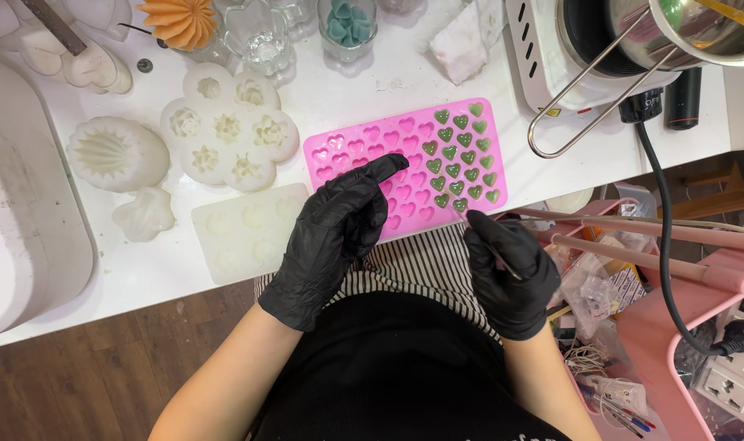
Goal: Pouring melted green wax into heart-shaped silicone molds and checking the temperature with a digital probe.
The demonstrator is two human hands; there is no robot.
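Note:
A pink silicone mould [364, 143] with many small heart cavities lies on the white table [364, 90]. Its right-hand columns hold green wax hearts [462, 155]; the rest are bare. My left hand [335, 233], in a black glove, rests flat on the mould's lower left part, index finger stretched toward the middle. My right hand [509, 269], also gloved, pinches a thin metal tool [488, 245] whose tip sits at the mould's lower edge, by the lowest green heart.
White flower moulds [229, 131] and a clear mould [249, 229] lie left. Glass candle cups [261, 37] stand at the back. A white heater with a steel pot [682, 33] sits back right. A pink cart [674, 327] with clutter and a power strip [735, 384] stands right.

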